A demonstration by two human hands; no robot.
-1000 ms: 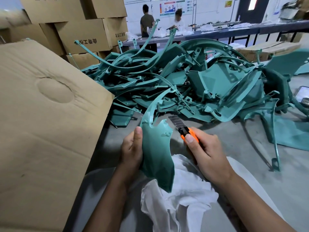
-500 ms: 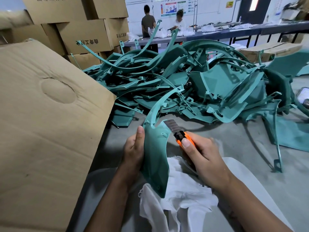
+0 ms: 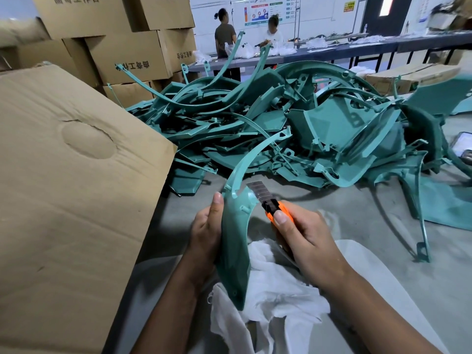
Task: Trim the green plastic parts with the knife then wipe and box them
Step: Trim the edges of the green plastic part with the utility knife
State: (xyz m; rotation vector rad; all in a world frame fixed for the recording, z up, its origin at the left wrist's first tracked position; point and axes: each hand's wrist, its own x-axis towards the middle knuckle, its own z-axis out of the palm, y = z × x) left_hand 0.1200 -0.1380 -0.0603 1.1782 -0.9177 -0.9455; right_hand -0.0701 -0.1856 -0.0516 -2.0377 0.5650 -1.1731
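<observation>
My left hand [image 3: 207, 232] grips a long curved green plastic part [image 3: 235, 241], held upright with its thin arm arcing up to the right. My right hand [image 3: 305, 237] holds an orange utility knife [image 3: 277, 210], thumb on the slider. The extended blade lies against the part's upper right edge. A white cloth [image 3: 275, 295] lies bunched under both hands. A big tangled heap of green plastic parts [image 3: 293, 129] fills the table behind. A large cardboard box flap [image 3: 71, 190] stands at the left.
Stacked cardboard boxes [image 3: 127, 47] stand at the back left. A thin green part [image 3: 421, 226] stands on the grey table at the right. A dark device [image 3: 462, 146] lies at the far right edge. Two people work at a far bench [image 3: 332, 49].
The knife has moved left and up until its blade meets the part's edge. My left hand has turned the part more edge-on.
</observation>
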